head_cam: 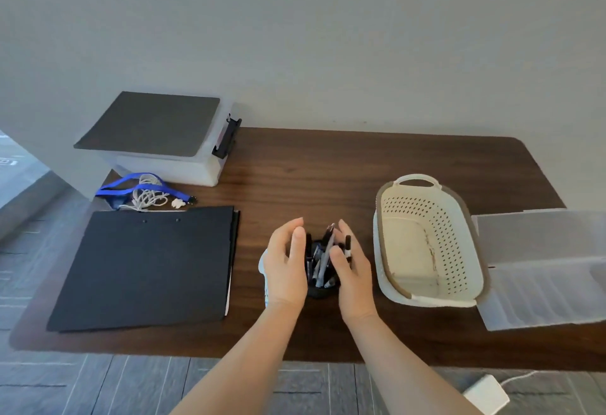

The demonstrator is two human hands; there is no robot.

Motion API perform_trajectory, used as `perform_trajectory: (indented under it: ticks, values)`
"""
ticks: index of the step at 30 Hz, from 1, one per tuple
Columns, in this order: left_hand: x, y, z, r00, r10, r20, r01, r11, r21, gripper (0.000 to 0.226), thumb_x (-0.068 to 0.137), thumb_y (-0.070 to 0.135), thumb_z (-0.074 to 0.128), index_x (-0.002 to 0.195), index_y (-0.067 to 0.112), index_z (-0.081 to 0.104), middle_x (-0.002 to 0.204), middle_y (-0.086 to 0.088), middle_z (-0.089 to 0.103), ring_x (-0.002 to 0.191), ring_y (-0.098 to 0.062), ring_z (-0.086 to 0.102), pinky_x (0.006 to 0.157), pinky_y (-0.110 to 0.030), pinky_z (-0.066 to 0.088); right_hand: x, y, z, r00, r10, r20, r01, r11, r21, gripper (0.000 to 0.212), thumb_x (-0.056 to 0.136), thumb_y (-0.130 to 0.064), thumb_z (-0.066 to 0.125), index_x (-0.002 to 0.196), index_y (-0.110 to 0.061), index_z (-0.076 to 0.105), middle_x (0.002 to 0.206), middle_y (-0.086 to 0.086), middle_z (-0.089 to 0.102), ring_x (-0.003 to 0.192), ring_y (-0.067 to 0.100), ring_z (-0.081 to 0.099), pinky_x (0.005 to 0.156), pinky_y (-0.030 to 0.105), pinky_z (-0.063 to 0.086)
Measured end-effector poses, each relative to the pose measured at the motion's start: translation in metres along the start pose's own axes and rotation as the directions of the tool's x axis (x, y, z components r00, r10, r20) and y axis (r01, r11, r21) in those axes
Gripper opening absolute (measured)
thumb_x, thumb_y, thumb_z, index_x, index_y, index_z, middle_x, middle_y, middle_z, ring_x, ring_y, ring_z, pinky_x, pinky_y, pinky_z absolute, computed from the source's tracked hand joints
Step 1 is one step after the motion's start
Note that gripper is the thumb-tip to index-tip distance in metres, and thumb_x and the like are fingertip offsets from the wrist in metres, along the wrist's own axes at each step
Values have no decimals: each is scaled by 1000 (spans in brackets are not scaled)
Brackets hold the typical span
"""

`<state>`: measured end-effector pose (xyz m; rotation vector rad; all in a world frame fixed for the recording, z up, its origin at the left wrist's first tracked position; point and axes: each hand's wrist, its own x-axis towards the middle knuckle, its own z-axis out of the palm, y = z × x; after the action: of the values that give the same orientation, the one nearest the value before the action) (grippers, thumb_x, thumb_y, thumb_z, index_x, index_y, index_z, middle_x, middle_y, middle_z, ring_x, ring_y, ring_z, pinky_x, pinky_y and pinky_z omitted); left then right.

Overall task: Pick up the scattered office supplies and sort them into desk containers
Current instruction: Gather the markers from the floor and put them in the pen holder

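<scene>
Pens (323, 259) crowded one black cup (317, 290); two hands, left (284, 263) and right (352, 270), cupped it, fingers loosely curled, beside one basket (426, 241).

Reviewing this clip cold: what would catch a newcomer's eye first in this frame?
Two bare hands, the left hand and the right hand, cup a dark pen cup crammed with pens at the front centre of the wooden desk. Right of them sits an empty cream perforated basket, and left lies a large black folder.
</scene>
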<state>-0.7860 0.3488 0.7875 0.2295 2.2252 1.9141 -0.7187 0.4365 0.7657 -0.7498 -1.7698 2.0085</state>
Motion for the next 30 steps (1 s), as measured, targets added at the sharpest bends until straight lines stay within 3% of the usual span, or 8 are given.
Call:
perform_trajectory:
  ticks: [3, 6, 10, 14, 18, 23, 26, 30]
  values:
    - [-4, 9, -15, 997, 53, -51, -51, 997, 51, 27, 97, 34, 41, 114, 25, 61, 111, 12, 61, 107, 1, 54, 91, -16, 42, -6, -11, 1, 1000, 22, -18, -22, 1000, 20, 83, 76, -72, 54, 148, -39, 30, 151, -19, 36, 137, -4, 32, 110, 28, 25]
    - [-15, 20, -25, 993, 110, -43, -105, 989, 109, 19, 96, 23, 41, 98, 25, 60, 97, 7, 61, 94, -5, 55, 83, -25, 44, -10, -27, 5, 992, 37, -123, -27, 996, 79, 67, 81, -68, 46, 143, -44, 37, 148, -18, 40, 135, -3, 34, 112, 32, 23]
    - [-33, 22, -35, 988, 130, 89, -147, 961, 232, 22, 97, 16, 41, 87, 29, 55, 87, 8, 58, 85, -7, 54, 77, -29, 45, -11, -42, 12, 967, 73, -242, -33, 986, 165, 35, 89, -48, 43, 123, -46, 50, 142, -13, 47, 133, 5, 40, 109, 34, 30]
    - [-35, 18, -42, 980, 97, 171, -150, 932, 331, 22, 98, 18, 38, 89, 31, 53, 92, 12, 56, 91, -6, 53, 81, -29, 46, -7, -50, 9, 959, 50, -278, -39, 998, 47, 29, 93, -43, 39, 118, -45, 53, 133, -14, 53, 128, 7, 45, 112, 35, 31]
    - [-37, 20, -42, 974, 83, 211, -152, 930, 335, 25, 98, 13, 38, 88, 30, 53, 91, 13, 54, 89, -8, 53, 72, -18, 40, -8, -56, 1, 938, -23, -345, 4, 998, -57, 26, 98, -34, 37, 112, -39, 59, 124, -15, 59, 121, 4, 50, 105, 29, 36]
    - [-25, 22, -37, 942, 132, 309, -238, 911, 337, 22, 99, 15, 39, 90, 23, 58, 90, 12, 54, 87, -6, 53, 75, -20, 42, -42, -56, -26, 892, -202, -404, 37, 924, -381, 18, 99, -15, 45, 93, -20, 61, 85, -11, 61, 84, -6, 54, 75, 22, 44]
    - [-16, 24, -35, 937, 137, 322, -249, 907, 341, 23, 98, 18, 41, 83, 22, 59, 85, 10, 58, 77, -10, 55, 69, -28, 46, -64, -41, -45, 940, -152, -305, -77, 776, -626, 15, 98, -17, 47, 90, -24, 58, 75, -11, 59, 71, 2, 56, 65, 22, 46]
    - [-16, 16, -46, 961, 82, 266, -186, 899, 396, 26, 97, 20, 41, 77, 26, 55, 72, 7, 59, 62, -12, 53, 58, -30, 44, -75, -9, -60, 982, 125, -139, -170, 297, -940, 12, 97, -27, 47, 104, -23, 57, 90, -4, 67, 81, 13, 64, 69, 30, 54]
